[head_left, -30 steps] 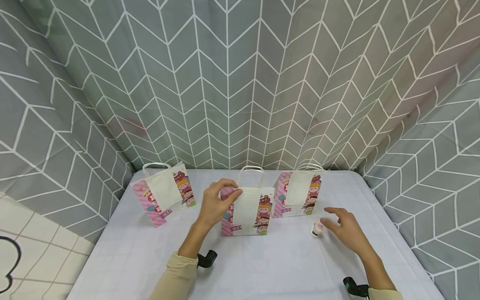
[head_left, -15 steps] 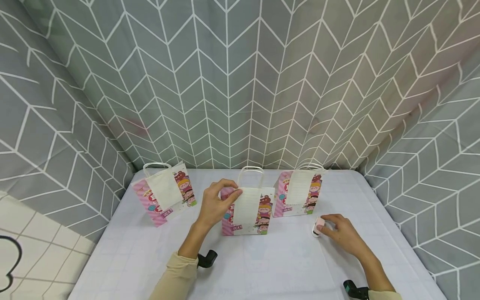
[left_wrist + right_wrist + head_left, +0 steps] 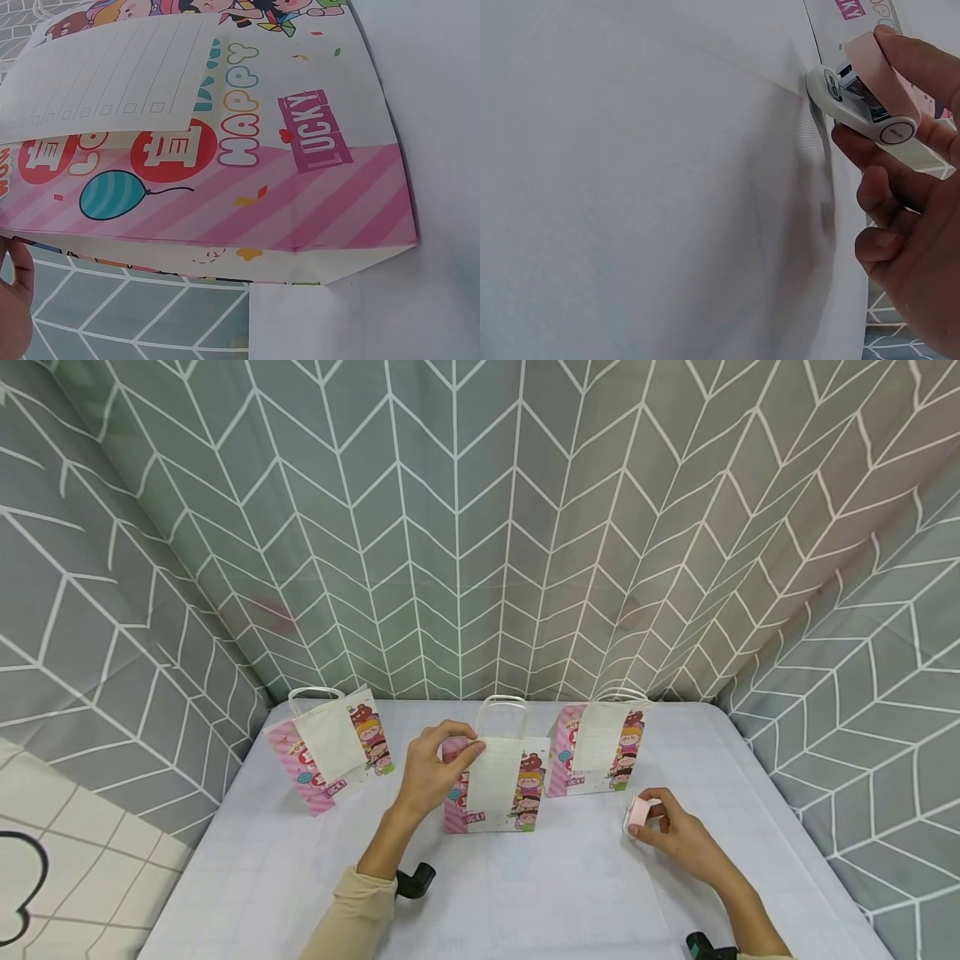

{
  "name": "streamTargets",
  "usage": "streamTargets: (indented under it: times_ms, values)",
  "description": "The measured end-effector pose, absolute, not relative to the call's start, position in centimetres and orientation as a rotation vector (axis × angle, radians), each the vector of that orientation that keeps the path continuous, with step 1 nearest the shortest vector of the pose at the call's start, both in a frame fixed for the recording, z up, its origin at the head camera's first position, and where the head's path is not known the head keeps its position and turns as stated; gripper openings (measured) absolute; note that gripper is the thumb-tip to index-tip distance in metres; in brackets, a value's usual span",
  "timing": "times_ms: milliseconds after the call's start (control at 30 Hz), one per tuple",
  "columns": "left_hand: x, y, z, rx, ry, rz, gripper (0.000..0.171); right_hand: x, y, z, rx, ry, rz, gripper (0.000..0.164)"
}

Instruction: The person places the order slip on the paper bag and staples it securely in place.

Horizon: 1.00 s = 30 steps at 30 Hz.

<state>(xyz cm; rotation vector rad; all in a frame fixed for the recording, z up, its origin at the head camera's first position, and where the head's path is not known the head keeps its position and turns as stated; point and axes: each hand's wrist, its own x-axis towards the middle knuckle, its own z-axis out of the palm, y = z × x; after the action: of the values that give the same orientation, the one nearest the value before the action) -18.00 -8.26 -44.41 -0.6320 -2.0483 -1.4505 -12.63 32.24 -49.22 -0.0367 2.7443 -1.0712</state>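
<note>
My left hand [image 3: 429,772] pinches the top edge of the middle pink-and-white paper gift bag [image 3: 529,789], with a white lined paper slip [image 3: 492,781] over its front. In the left wrist view, the slip shows a row of small boxes and part of the hand's fingers [image 3: 21,266] appears at the bag's edge. My right hand [image 3: 682,837] holds a small mini stapler [image 3: 638,814] between thumb and fingers, close over the table right of the bags. Its pink lever stands raised from the white base in the right wrist view, with metal visible inside.
Two similar gift bags, each with a white slip and twisted handles, stand at the left [image 3: 296,764] and at the right [image 3: 564,760]. A white cloth covers the table [image 3: 540,893]. Behind and beside it hangs a grey patterned curtain [image 3: 480,552].
My right hand has closed its fingers round the mini stapler, which was lying on the table, and turned it a little. My left hand has stayed at the middle bag's top edge.
</note>
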Motion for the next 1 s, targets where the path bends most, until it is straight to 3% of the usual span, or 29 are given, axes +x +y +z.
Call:
streamTargets:
  times_ms: [433, 1000]
  values:
    - [-16.9, -7.6, -43.0, -0.605, -2.054, -1.439, 0.022, -12.3, 31.2, -49.3, -0.155, 2.79, -1.221, 0.055]
    - [-17.7, -8.1, -44.4, -0.656, -2.04, -1.449, 0.018, -13.3, 26.8, -44.7, -0.445, 2.872, -1.387, 0.053]
